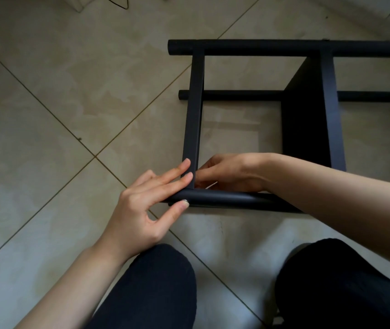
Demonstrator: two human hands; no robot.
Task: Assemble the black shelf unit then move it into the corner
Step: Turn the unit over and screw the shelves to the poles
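Looking down from the head camera, the black shelf unit (303,110) lies on its side on the tiled floor (47,115), its round poles running left to right and its flat shelf panels running away from the person. The work centres on the near-left joint, where the left shelf panel (195,110) meets the nearest pole (224,198). The left hand (146,205) is closest to that joint: two fingers lie straight against the panel's lower end while the thumb presses a small silvery fastener (185,201) on the pole's near side, which faces the person. The right hand (231,173) reaches in from the right behind the pole, fingers curled at the same corner; whether they pinch a part cannot be told. The pole's long axis lies across both hands, so tightening here likely means steadying the panel end-on to it. The person's knees (156,286) sit just short of the frame.
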